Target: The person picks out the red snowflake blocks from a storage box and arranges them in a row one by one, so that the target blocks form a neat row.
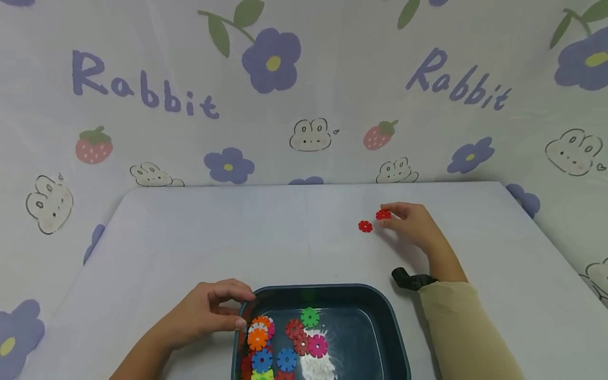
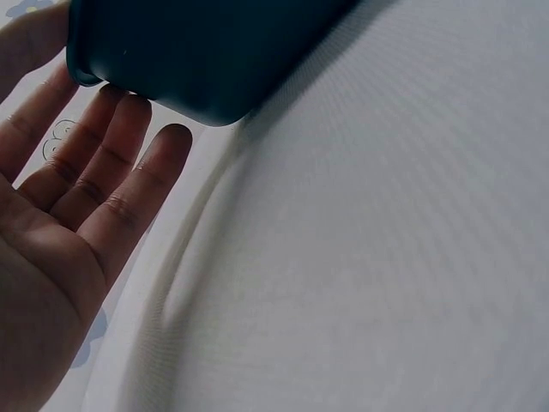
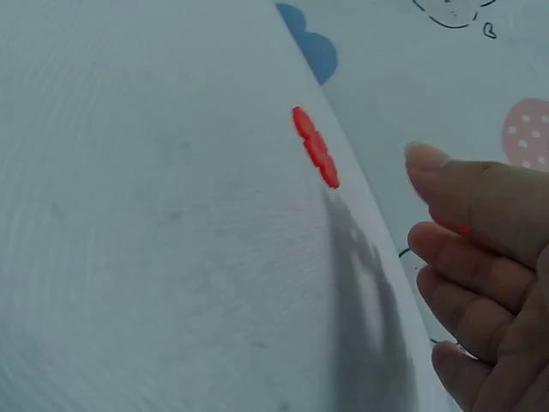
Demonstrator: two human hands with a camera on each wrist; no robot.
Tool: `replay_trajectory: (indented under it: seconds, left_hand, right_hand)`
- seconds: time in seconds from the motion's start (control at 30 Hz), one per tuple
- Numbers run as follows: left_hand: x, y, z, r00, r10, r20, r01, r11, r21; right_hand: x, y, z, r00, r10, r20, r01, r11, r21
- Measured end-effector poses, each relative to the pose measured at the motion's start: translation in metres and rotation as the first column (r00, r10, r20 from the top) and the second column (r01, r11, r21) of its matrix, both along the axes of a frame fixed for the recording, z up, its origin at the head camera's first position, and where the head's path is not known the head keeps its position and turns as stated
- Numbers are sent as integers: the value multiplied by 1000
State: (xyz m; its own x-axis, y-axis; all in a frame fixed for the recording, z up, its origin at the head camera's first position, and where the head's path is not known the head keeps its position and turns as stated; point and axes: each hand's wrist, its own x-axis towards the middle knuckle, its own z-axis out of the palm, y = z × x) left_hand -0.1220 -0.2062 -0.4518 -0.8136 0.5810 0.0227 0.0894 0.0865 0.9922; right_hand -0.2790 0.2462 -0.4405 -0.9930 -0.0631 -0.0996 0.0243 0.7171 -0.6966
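My right hand pinches a red snowflake disc between thumb and fingers, over the far right part of the table. In the right wrist view only a red sliver of this disc shows behind the thumb. Another red snowflake disc lies flat on the table just left of the fingertips; the right wrist view shows that red disc almost edge-on. My left hand holds the dark blue tray by its upper left rim. From below, the left wrist view shows its fingers against the tray's edge.
Inside the tray, several snowflake discs in orange, blue, pink, red and a green disc lie mostly toward the left. A white cloth covers the table. Behind it hangs a curtain printed with rabbits and flowers. A black strap device sits on the right wrist.
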Motion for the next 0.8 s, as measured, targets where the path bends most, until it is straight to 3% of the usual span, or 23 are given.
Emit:
replay_trajectory:
  seconds: [0.3,0.8]
  left_hand:
    - [-1,0,3,1000,-4,7,4,1000,3]
    - [0,1,2,1000,0,26,0,1000,2]
  right_hand:
    - [-4,-5,-10,998,56,29,-59,991,123]
    - [-4,-4,-14,994,104,31,-107,982,154]
